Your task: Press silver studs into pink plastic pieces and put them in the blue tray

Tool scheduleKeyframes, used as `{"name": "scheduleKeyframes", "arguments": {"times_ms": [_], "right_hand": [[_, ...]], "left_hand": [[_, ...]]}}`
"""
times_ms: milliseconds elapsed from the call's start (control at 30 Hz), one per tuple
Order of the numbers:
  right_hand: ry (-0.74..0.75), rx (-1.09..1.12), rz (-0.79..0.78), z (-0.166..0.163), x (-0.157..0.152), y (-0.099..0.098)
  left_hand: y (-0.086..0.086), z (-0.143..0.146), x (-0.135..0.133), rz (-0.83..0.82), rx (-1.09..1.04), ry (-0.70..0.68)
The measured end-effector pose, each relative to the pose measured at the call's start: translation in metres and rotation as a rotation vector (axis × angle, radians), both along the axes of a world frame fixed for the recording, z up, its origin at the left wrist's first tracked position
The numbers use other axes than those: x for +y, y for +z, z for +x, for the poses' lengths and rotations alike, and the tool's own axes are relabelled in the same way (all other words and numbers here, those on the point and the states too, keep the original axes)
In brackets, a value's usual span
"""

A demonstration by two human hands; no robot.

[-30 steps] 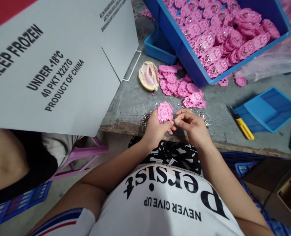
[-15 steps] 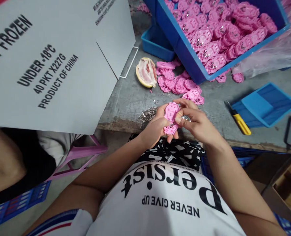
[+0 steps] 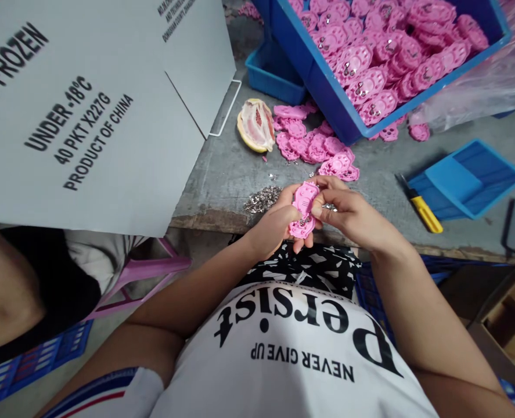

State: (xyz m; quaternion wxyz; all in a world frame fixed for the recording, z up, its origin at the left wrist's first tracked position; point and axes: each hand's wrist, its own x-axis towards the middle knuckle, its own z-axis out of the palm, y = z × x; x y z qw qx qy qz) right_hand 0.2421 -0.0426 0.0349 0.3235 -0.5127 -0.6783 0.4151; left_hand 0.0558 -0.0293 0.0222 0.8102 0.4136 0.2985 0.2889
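Near the table's front edge, my left hand (image 3: 276, 228) is closed around a pink plastic part (image 3: 304, 200), its thumb lying over the lower portion. The part has moulded ridges and holes, with small shiny metal bits at its lower end. My right hand (image 3: 346, 212) comes in from the other side, thumb and forefinger pinched together at the part's right edge. Whatever sits between those fingertips is too small or hidden to make out. Beside my left hand lies a heap of small silvery metal pieces (image 3: 262, 200). More metal pieces show partly behind my right fingers.
A blue bin (image 3: 327, 87) full of similar pink parts stands at the back, with loose pink parts (image 3: 313, 145) before it. Nearby are a cut fruit (image 3: 256, 125), a blue tray (image 3: 492, 174), a yellow-handled tool (image 3: 427, 213) and a large white carton (image 3: 122, 116). Another person's leg (image 3: 8, 290) is at left.
The view has shifted slightly. Both hands keep nearly the same hold on the pink part, my right fingertips still pinched at its edge.
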Motion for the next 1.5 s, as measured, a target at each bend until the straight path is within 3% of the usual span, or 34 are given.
{"name": "scheduleKeyframes", "arguments": {"times_ms": [500, 967, 1133, 1300, 1500], "right_hand": [[0.059, -0.077, 0.012, 0.004, 0.001, 0.002], [0.008, -0.1, 0.013, 0.002, 0.001, -0.009], [-0.093, 0.0, -0.022, -0.001, 0.0, -0.013], [-0.205, 0.25, -0.104, 0.001, -0.005, -0.017], [-0.488, 0.441, -0.074, 0.015, -0.009, -0.029]], "left_hand": [[-0.003, 0.004, 0.001, 0.016, 0.034, -0.021], [-0.01, 0.006, 0.003, -0.029, 0.032, -0.039], [-0.01, 0.008, 0.004, -0.014, 0.047, -0.011], [-0.007, 0.009, 0.006, -0.016, 0.054, 0.018], [-0.011, 0.008, 0.009, 0.032, 0.088, 0.033]]}}
